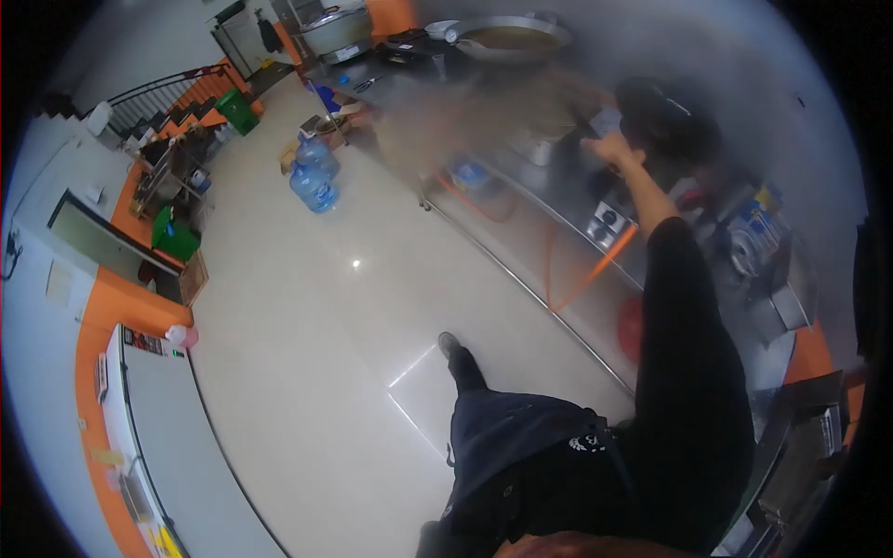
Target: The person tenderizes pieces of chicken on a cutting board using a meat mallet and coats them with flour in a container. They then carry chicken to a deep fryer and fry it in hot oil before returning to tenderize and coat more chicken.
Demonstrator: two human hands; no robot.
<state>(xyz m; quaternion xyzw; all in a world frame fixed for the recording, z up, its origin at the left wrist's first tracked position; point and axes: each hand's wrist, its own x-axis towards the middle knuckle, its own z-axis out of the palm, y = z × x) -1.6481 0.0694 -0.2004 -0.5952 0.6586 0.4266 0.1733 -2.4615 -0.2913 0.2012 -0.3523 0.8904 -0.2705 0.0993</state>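
Observation:
My right arm in a black sleeve reaches out over the metal counter. At its end, my right hand is closed beside a dark, rounded pot or wok. Steam blurs the fingers, and whatever they grip cannot be made out. A pale, metal-looking container stands left of the hand. Below my forearm, a stove control panel with round knobs sits at the counter edge, close to an orange hose. My left hand is out of the picture.
A large wide pan and a big lidded pot stand farther along the counter. Blue water bottles are on the floor. A white chest-like unit lines the left, with green bins beyond. A red round object is under the counter.

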